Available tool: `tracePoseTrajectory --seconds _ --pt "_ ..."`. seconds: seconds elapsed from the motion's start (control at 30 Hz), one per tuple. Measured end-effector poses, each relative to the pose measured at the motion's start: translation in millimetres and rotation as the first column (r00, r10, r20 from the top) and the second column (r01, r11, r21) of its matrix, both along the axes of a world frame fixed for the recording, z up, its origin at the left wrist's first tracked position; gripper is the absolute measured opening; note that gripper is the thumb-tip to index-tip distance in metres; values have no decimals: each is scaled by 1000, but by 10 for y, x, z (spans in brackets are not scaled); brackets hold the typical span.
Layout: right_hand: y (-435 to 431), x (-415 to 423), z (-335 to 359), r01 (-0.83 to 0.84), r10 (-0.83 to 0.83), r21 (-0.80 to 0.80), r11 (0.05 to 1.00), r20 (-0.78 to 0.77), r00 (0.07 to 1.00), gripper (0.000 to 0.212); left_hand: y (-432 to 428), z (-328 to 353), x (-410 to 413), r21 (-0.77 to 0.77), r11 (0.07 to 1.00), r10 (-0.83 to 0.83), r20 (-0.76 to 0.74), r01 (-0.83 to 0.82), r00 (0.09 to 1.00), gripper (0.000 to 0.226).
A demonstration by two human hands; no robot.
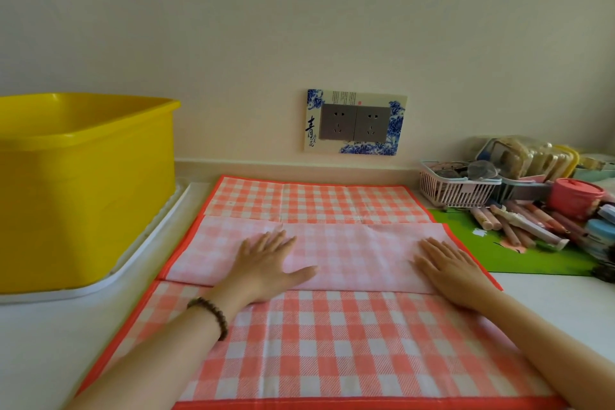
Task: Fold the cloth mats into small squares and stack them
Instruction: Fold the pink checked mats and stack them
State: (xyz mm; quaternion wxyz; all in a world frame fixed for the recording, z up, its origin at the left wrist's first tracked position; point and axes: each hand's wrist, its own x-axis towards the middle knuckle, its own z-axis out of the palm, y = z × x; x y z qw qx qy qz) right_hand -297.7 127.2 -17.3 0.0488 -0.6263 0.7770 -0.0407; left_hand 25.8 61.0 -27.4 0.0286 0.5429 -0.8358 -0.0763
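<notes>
One checked cloth mat (pixel 316 343) with an orange border lies spread on the white desk (pixel 50 343), a paler band of it folded over across the middle. Two hands press flat on that band, fingers stretched out and gripping nothing: the left hand (pixel 269 263), with a bead bracelet (pixel 209 316) on its wrist, and the right hand (pixel 449 270) near the mat's edge. Beyond the left hand stands one yellow tub (pixel 83 183) on a white tray (pixel 133 263). Past the right hand lies a green mat (pixel 532 260) with scattered pens (pixel 519 226), one pink lidded pot (pixel 575 196), and one slatted basket (pixel 456 190) holding small items I cannot make out. Two wall sockets (pixel 354 123) sit straight ahead.
</notes>
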Motion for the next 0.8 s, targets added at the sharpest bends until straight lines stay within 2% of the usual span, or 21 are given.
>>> tracePoseTrajectory --seconds 0.1,0.2,0.33,0.8 --pt "-29 229 45 -58 65 -70 996 90 994 56 11 16 -3 17 1000 -17 -18 18 1000 117" --pt "-92 667 79 -234 246 -129 964 87 965 54 27 31 -5 32 999 -27 -26 28 999 119" --pt "-204 1122 50 -361 371 -94 928 128 920 53 33 37 -14 34 999 -12 -28 13 1000 117" --pt "-205 1178 -46 -374 375 -37 927 50 926 59 28 49 285 68 996 -59 -4 59 998 100"
